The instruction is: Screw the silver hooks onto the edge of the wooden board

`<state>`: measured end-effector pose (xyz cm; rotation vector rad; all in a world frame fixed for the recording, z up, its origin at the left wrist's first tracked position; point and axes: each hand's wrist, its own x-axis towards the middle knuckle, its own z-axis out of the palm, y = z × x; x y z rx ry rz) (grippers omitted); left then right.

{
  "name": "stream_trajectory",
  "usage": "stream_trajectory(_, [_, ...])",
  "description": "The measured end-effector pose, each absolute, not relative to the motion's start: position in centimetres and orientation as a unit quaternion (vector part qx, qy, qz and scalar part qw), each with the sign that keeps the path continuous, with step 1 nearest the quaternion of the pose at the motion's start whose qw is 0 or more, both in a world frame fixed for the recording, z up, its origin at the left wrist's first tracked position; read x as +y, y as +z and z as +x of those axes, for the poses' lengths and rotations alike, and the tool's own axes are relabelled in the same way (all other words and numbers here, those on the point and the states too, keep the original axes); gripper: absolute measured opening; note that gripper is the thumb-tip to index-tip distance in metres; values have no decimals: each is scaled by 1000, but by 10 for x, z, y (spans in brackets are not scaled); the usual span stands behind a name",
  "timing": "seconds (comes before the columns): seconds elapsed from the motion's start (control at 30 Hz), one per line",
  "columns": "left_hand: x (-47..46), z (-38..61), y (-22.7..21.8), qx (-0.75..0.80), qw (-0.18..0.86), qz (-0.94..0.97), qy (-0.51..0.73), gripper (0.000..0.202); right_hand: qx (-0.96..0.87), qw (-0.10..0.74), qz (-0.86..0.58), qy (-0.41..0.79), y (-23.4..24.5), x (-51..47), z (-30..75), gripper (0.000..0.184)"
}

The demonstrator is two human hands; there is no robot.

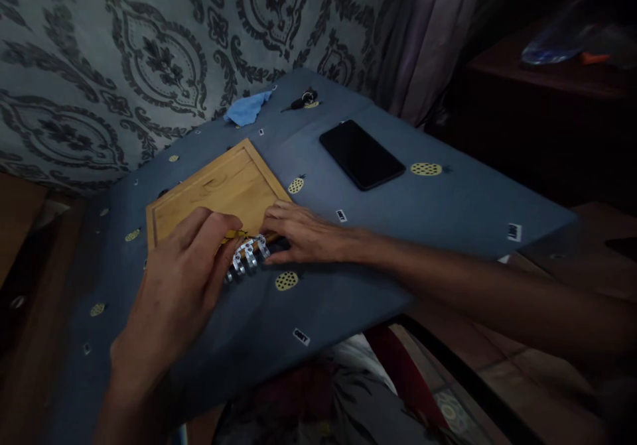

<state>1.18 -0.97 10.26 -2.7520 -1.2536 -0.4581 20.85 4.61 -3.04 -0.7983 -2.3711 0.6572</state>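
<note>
My left hand (182, 272) is closed, its thumb and fingers pinched around a small yellow piece (233, 235) that is mostly hidden. From the right, my right hand (298, 233) reaches in, closed at the near end of a silver metal piece (249, 254) with several curved, shiny segments. The kind of this metal piece is not clear. It lies at the near edge of a wooden board (213, 190) with a raised rim, and the yellow piece meets its upper side. Both hands are close together over that edge of the board.
A blue tablecloth (348, 286) with pineapple prints covers the table. A black smartphone (362, 154) lies right of the board. Farther back are a light blue cloth (247, 108) and a bunch of keys (302, 99). The patterned wall (159, 54) stands behind the table.
</note>
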Motion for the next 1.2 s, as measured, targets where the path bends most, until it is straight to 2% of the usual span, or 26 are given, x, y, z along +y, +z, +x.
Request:
stream_trajectory(0.6, [-12, 12, 101, -400, 91, -899, -151, 9, -881, 281, -297, 240, -34, 47, 208, 36])
stream_trajectory(1.2, [-2, 4, 104, -399, 28, -899, -178, 11, -883, 267, -296, 249, -28, 46, 208, 36])
